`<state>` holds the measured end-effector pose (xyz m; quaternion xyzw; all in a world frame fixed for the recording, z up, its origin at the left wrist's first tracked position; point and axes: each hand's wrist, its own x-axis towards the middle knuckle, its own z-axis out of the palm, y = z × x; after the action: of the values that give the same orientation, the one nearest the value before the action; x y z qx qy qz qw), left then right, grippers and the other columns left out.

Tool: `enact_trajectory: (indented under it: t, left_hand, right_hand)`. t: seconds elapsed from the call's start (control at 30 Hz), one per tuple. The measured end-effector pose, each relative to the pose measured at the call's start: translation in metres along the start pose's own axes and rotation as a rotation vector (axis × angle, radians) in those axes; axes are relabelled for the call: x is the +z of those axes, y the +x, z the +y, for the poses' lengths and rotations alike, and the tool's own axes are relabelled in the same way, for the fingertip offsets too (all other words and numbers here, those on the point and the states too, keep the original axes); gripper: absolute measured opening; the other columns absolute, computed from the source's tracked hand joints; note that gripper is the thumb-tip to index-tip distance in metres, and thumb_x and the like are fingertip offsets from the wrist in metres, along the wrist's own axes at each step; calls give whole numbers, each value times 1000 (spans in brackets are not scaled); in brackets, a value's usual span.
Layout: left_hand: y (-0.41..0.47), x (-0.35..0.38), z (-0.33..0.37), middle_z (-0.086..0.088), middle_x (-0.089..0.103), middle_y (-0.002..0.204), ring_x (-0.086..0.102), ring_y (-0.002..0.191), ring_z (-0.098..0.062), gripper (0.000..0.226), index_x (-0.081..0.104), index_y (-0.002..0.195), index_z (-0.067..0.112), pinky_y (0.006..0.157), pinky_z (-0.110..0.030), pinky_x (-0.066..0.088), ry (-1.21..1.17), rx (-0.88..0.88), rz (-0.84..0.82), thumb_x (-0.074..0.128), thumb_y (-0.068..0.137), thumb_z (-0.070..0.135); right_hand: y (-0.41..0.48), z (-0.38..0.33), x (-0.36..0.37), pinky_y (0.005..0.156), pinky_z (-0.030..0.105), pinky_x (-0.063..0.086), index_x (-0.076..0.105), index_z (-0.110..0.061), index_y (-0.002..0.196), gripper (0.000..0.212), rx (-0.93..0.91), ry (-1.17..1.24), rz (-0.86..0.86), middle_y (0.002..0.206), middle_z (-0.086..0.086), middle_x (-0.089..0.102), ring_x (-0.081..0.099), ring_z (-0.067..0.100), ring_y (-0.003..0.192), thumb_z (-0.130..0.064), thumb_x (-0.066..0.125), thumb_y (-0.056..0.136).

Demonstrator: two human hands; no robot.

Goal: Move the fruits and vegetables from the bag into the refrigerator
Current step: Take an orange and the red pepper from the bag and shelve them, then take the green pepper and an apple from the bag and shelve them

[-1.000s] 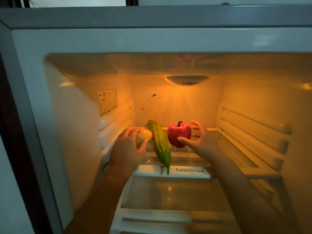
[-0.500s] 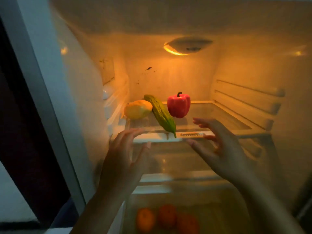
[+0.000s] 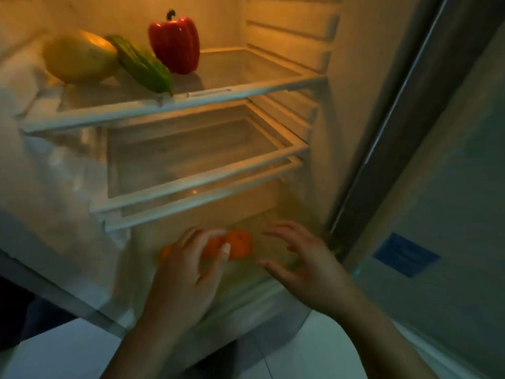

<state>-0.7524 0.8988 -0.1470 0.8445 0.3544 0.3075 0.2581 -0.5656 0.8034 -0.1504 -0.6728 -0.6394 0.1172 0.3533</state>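
Note:
The open refrigerator's top shelf (image 3: 246, 88) carries a yellow mango (image 3: 79, 58) at the left, a green bitter gourd (image 3: 144, 67) lying beside it, and an upright red bell pepper (image 3: 175, 42). Lower down, oranges (image 3: 239, 243) lie in the bottom drawer. My left hand (image 3: 185, 274) hangs in front of that drawer with fingers apart and nothing in it, partly hiding the oranges. My right hand (image 3: 303, 263) is beside it, also open and empty. No bag is in view.
A middle glass shelf (image 3: 207, 176) sits below the top one. The refrigerator's right frame (image 3: 388, 149) runs diagonally down. A blue label (image 3: 404, 253) is on the surface at the right. Pale floor (image 3: 71, 351) lies below the refrigerator.
Both hands let go of the mango and pepper, pulled back from the top shelf and dropped down to the bottom drawer. The view tilted down and to the right.

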Motion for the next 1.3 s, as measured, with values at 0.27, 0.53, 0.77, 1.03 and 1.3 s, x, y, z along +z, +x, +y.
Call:
enact_trajectory:
  t: [0.27, 0.53, 0.77, 1.03, 1.3]
  left_hand:
    - [-56, 59, 19, 19, 51, 116, 48, 109, -1, 43, 58, 111, 31, 89, -21, 37, 58, -57, -280, 45, 83, 62]
    - [-112, 161, 148, 18, 47, 117, 42, 101, 7, 24, 59, 110, 30, 80, -7, 32, -7, 122, -510, 54, 88, 39]
    - [-189, 259, 280, 19, 47, 114, 43, 102, 4, 36, 59, 112, 28, 83, -10, 31, -70, 396, -772, 49, 85, 49]
    - [-248, 348, 412, 21, 44, 127, 42, 117, -2, 33, 52, 116, 36, 91, -23, 36, -61, 696, -1006, 44, 88, 50]
    - [-249, 424, 451, 20, 41, 132, 41, 119, -1, 35, 49, 120, 38, 90, -22, 39, -27, 731, -1119, 45, 88, 51]
  right_hand:
    - [-140, 39, -21, 90, -4, 23, 56, -29, 122, 41, 288, -80, -71, 123, -18, 49, 40, -8, 110, -42, 65, 84]
    - [-305, 54, -104, 95, 14, 36, 47, -34, 129, 47, 576, -156, -69, 132, -17, 46, 45, 2, 116, -51, 55, 86]
    - [-465, 57, -166, 99, 23, 42, 45, -33, 131, 47, 840, -192, 30, 134, -14, 47, 48, 6, 118, -52, 52, 88]
    - [-591, 51, -219, 96, 22, 41, 47, -32, 128, 45, 1089, -196, 272, 130, -16, 49, 46, 4, 117, -50, 53, 88]
    - [-622, 106, -261, 92, 16, 38, 48, -34, 127, 43, 1175, -169, 325, 129, -19, 49, 46, -1, 115, -51, 52, 88]
